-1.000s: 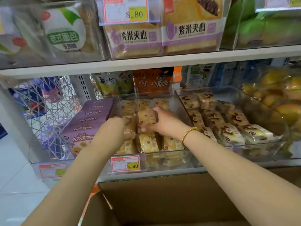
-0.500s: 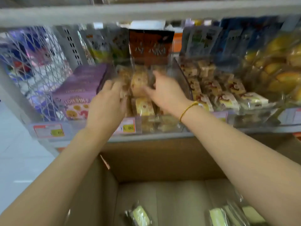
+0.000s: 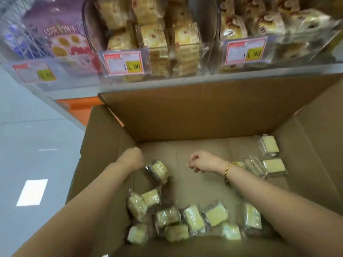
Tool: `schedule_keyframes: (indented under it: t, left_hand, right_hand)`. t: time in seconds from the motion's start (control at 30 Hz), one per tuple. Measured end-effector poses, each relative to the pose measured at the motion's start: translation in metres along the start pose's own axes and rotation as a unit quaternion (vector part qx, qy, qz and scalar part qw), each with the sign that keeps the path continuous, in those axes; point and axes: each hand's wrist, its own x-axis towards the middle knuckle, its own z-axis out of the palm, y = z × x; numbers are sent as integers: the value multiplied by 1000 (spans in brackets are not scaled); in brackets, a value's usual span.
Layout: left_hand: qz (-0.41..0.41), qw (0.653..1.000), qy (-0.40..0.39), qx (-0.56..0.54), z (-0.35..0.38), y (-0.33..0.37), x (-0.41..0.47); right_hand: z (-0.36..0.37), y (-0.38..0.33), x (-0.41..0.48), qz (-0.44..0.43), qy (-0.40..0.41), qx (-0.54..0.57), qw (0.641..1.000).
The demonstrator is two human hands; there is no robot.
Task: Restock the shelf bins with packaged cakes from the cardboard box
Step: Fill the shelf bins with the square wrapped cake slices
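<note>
An open cardboard box (image 3: 185,112) stands below the shelf, with several wrapped yellow cakes (image 3: 194,217) scattered on its bottom. Both my hands reach down inside it. My left hand (image 3: 132,158) points downward right beside one wrapped cake (image 3: 158,169); its fingers are hidden behind the back of the hand. My right hand (image 3: 200,161), with a gold bracelet on the wrist, hovers over bare cardboard with loosely curled fingers and holds nothing. Above, the clear middle bin (image 3: 185,58) is stacked with the same kind of cakes.
A second clear bin (image 3: 297,43) of other wrapped cakes sits to the right. A purple biscuit box (image 3: 61,34) stands on the shelf's left. Price tags (image 3: 123,64) hang on the shelf front. Three more cakes (image 3: 269,160) lie at the box's right. Pale floor (image 3: 27,136) is left.
Both hands have left the middle shelf bin and dropped into the cardboard box. The view has tilted down from the shelf to the box.
</note>
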Motion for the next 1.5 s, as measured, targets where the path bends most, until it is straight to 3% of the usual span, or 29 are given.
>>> schedule_keyframes:
  t: [0.17, 0.33, 0.5, 0.77, 0.93, 1.1, 1.23, 1.3, 1.33, 1.4, 1.5]
  left_hand:
    - [29, 995, -89, 38, 76, -17, -9]
    - [42, 979, -128, 154, 117, -38, 4]
    - [89, 955, -114, 260, 130, -22, 12]
    - [91, 943, -75, 310, 154, -22, 16]
    - [72, 957, -55, 276, 167, -22, 20]
    - [24, 993, -50, 103, 160, -29, 26]
    - [-33, 997, -26, -67, 136, -26, 31]
    - [-50, 985, -35, -161, 124, -21, 31]
    - [-58, 974, -44, -217, 117, -19, 31]
    - [-55, 951, -53, -301, 104, -19, 34]
    - [-22, 887, -95, -451, 77, -18, 35]
  right_hand:
    - [32, 19, 32, 33, -13, -98, 995]
    - [65, 11, 72, 32, 26, -85, 996]
    - [109, -3, 94, -66, 72, -117, 988]
    - [131, 35, 99, -114, 131, -271, 947]
    - [101, 84, 89, -70, 204, -288, 933]
    - [88, 123, 74, -103, 169, -315, 928]
    - [79, 120, 69, -83, 150, -194, 966]
    - [71, 107, 65, -8, 125, 33, 992]
    - [66, 101, 63, 25, 88, 186, 978]
    - [53, 91, 58, 61, -15, 428, 901]
    - [30, 79, 50, 50, -136, 588, 796]
